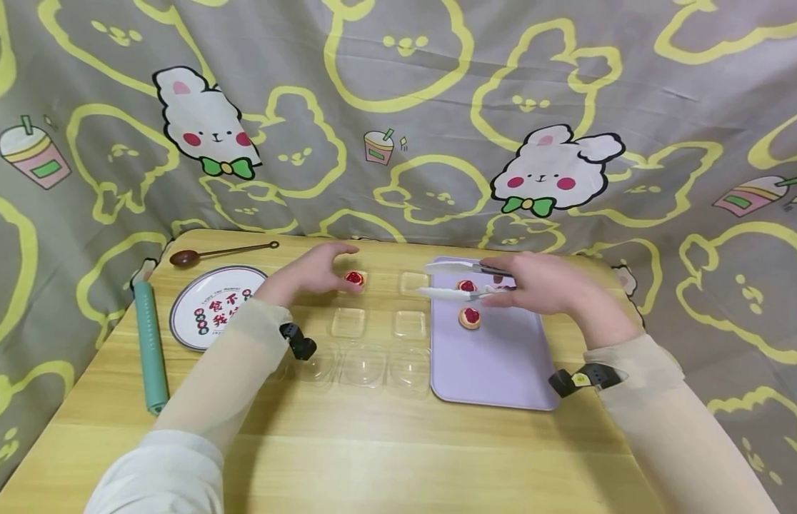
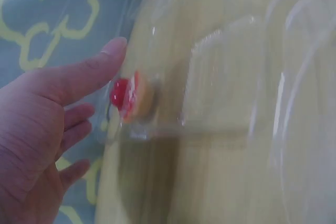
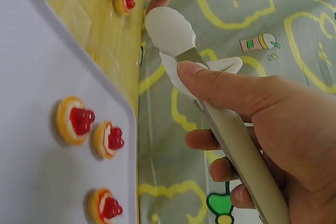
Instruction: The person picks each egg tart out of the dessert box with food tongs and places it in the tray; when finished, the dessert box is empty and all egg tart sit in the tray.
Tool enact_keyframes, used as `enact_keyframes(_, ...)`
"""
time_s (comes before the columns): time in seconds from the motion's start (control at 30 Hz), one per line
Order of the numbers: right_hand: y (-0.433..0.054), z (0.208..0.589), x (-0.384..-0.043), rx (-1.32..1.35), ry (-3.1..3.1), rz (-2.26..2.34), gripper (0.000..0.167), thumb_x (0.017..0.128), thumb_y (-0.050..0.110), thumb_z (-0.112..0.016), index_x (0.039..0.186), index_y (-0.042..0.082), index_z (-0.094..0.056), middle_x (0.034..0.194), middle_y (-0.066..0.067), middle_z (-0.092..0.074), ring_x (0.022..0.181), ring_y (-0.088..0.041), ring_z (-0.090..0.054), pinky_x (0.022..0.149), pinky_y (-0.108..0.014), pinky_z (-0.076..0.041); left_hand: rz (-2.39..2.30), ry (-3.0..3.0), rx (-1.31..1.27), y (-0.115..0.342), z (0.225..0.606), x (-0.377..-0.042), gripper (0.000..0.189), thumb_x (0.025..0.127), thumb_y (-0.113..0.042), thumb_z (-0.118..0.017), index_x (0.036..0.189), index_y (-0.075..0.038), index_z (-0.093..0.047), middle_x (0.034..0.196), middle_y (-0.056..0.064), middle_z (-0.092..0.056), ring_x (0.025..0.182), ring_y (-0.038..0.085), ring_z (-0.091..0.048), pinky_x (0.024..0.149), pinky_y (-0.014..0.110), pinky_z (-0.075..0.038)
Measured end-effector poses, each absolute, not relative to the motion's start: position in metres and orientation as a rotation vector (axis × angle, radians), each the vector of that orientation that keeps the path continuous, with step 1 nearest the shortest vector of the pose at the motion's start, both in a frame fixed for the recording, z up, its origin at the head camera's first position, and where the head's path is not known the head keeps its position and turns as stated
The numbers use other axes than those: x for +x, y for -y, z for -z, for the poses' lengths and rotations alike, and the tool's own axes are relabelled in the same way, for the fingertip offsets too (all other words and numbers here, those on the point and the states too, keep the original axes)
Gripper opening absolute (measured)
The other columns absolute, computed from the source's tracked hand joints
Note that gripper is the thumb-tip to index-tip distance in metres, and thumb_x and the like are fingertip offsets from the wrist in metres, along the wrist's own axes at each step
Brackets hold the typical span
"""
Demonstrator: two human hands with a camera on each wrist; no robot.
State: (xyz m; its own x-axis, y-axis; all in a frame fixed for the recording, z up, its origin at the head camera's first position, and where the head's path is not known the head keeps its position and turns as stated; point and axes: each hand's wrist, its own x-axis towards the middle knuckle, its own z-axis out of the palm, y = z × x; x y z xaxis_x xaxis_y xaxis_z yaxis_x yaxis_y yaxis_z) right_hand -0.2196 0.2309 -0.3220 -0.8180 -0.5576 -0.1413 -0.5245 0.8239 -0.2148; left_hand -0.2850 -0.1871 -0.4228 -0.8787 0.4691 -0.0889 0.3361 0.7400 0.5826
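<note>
My left hand (image 1: 311, 273), thumb and fingers apart, hovers around a small red-topped tart (image 1: 354, 279). That tart (image 2: 137, 98) sits in a back compartment of a clear plastic container (image 1: 348, 323), with the left thumb close above it. My right hand (image 1: 549, 285) grips a pair of tongs (image 3: 233, 145) with pale scalloped tips, parted and with nothing between them. The tongs hang over the back of a lilac tray (image 1: 495, 371). On the tray, the right wrist view shows three more tarts (image 3: 73, 120); my right hand partly covers this group in the head view.
The container's domed half (image 1: 363, 368) lies toward me, beside the tray. At the left are a white plate (image 1: 206, 314) with red lettering, a brown long-handled spoon (image 1: 185, 258) and a teal roll (image 1: 151, 346). A patterned curtain (image 1: 424, 86) hangs behind the table.
</note>
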Motion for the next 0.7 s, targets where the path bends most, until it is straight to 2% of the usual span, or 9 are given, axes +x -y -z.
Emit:
enact_keyframes(0.27,-0.210,0.329,-0.229,-0.862,-2.810,0.238,0.087,0.089,0.067,-0.076,0.152,0.009,-0.058,0.123,-0.005,-0.072,0.093,-0.023,-0.063,0.086,-0.049,-0.055,-0.852,-2.697,0.579,0.196,0.428,-0.282,0.097,0.085,-0.039,-0.091,0.161,-0.003,-0.041,0.164,0.020,-0.040,0.152,0.040,-0.033,0.126,0.053,-0.025)
enact_keyframes(0.43,-0.204,0.333,-0.233,-0.884,-2.809,0.235,0.083,0.090,0.062,-0.078,0.152,0.011,-0.059,0.125,-0.003,-0.072,0.097,-0.023,-0.064,0.088,-0.049,-0.055,-0.849,-2.694,0.571,0.198,0.432,-0.284,0.091,0.088,-0.039,-0.089,0.159,-0.003,-0.044,0.162,0.020,-0.042,0.152,0.040,-0.034,0.126,0.054,-0.026)
enact_keyframes(0.6,-0.197,0.333,-0.237,-0.893,-2.795,0.258,0.079,0.091,0.056,-0.080,0.152,0.012,-0.059,0.124,-0.004,-0.073,0.104,-0.024,-0.066,0.095,-0.054,-0.054,-0.850,-2.680,0.554,0.200,0.434,-0.284,0.083,0.089,-0.037,-0.088,0.155,-0.003,-0.051,0.159,0.019,-0.048,0.150,0.040,-0.037,0.125,0.054,-0.027)
enact_keyframes(0.7,-0.191,0.332,-0.242,-0.874,-2.783,0.261,0.079,0.092,0.053,-0.080,0.154,0.011,-0.057,0.121,-0.005,-0.074,0.099,-0.023,-0.067,0.094,-0.053,-0.054,-0.846,-2.684,0.548,0.202,0.435,-0.285,0.082,0.089,-0.038,-0.088,0.154,-0.004,-0.053,0.158,0.019,-0.050,0.150,0.040,-0.038,0.125,0.054,-0.027)
